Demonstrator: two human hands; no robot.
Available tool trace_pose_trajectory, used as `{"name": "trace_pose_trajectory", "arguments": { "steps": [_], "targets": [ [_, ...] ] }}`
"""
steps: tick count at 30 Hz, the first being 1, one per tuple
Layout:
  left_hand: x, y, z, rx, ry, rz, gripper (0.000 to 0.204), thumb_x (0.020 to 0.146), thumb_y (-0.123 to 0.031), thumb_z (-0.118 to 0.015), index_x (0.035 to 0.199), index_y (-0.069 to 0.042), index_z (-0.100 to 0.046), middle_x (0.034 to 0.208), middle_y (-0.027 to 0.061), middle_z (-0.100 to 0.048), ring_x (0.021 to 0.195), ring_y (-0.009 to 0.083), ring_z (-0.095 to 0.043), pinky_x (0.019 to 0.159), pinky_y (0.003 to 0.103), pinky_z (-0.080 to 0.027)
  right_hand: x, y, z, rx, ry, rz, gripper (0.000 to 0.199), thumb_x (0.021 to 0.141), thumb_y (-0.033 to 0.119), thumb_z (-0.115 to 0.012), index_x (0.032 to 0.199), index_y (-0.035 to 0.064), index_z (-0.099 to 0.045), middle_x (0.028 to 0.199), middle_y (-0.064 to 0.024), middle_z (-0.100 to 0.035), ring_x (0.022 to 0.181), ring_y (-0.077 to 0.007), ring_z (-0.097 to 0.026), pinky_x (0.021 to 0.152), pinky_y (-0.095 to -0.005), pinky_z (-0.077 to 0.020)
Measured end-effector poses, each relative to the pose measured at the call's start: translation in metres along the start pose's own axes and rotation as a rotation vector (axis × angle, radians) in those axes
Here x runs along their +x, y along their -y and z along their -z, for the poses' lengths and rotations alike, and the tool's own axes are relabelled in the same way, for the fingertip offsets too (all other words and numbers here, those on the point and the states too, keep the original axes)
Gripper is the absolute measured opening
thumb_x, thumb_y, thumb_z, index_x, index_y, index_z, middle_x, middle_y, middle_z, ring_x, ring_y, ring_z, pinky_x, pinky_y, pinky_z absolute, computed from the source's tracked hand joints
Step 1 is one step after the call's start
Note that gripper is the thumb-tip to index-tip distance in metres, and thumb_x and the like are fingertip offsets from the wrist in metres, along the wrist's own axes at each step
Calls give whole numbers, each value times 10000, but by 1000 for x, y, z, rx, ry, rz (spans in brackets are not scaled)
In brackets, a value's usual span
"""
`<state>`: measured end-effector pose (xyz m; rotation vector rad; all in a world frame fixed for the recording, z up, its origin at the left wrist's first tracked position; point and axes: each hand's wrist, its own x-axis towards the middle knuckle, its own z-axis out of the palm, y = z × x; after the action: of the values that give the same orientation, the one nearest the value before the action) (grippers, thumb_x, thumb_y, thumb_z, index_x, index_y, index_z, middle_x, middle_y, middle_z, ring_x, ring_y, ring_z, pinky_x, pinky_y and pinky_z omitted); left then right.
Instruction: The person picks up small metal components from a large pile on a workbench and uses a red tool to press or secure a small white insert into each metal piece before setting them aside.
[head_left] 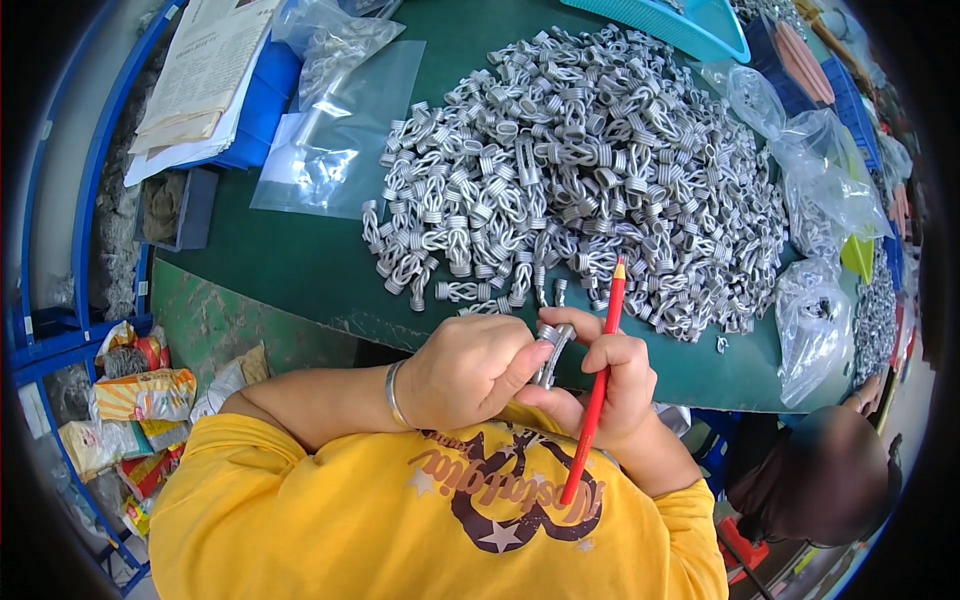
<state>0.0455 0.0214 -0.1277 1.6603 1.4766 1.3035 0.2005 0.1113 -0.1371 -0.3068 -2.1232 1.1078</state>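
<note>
My left hand (pixel 470 365) and my right hand (pixel 610 375) meet just below the table's near edge, both gripping one small grey metal part (pixel 552 345) between the fingertips. My right hand also holds a red pencil (pixel 598 385), its tip pointing up toward the table. A large heap of the same grey metal parts (pixel 580 170) covers the green table (pixel 290 260) just beyond my hands. A bracelet (pixel 395 393) circles my left wrist.
Clear plastic bags (pixel 335 130) lie at the table's left, more filled bags (pixel 815 330) at the right. A teal tray (pixel 690 25) sits at the back. Papers (pixel 205 70) on blue bins are far left. Another person's head (pixel 825 475) is at lower right.
</note>
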Motion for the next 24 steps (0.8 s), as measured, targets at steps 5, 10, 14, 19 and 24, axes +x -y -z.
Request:
{"name": "trace_pose_trajectory", "arguments": {
  "steps": [5,10,14,19,24],
  "targets": [
    [0,-2,0,8,-31,15,218,853,-75,-546,660,-3,-476,567,121,-424,484,309,-456,439,377,-367,1,1,-5,73,-27,-4,513,624,169,-831,832,51,-377,987,-309,-592,764,-340,-638,619,-331,-513],
    [2,-4,-1,56,-122,-20,196,843,-41,-545,661,-5,-483,563,112,-418,475,293,-453,433,366,-366,10,6,-7,116,-45,20,463,653,117,-806,819,59,-379,1018,-325,-578,753,-336,-634,627,-335,-519],
    [9,-4,5,11,-153,8,193,840,-31,-549,655,-16,-494,565,105,-429,476,281,-459,431,359,-358,0,-3,-8,-53,-25,90,440,665,102,-795,799,57,-378,1030,-330,-573,767,-350,-635,629,-351,-524],
    [17,-2,3,68,-160,20,189,847,-68,-568,676,-11,-511,586,115,-452,497,295,-473,456,359,-377,9,0,-6,179,-55,-44,496,670,100,-792,867,47,-340,1117,-349,-525,937,-399,-610,787,-387,-501],
    [15,-1,6,-46,-58,215,141,887,-126,-548,844,-3,-496,638,143,-536,538,303,-570,472,347,-424,10,-5,-5,73,-128,13,449,681,4,-761,856,60,-351,1138,-346,-517,918,-379,-617,763,-377,-505]
  ]
}}
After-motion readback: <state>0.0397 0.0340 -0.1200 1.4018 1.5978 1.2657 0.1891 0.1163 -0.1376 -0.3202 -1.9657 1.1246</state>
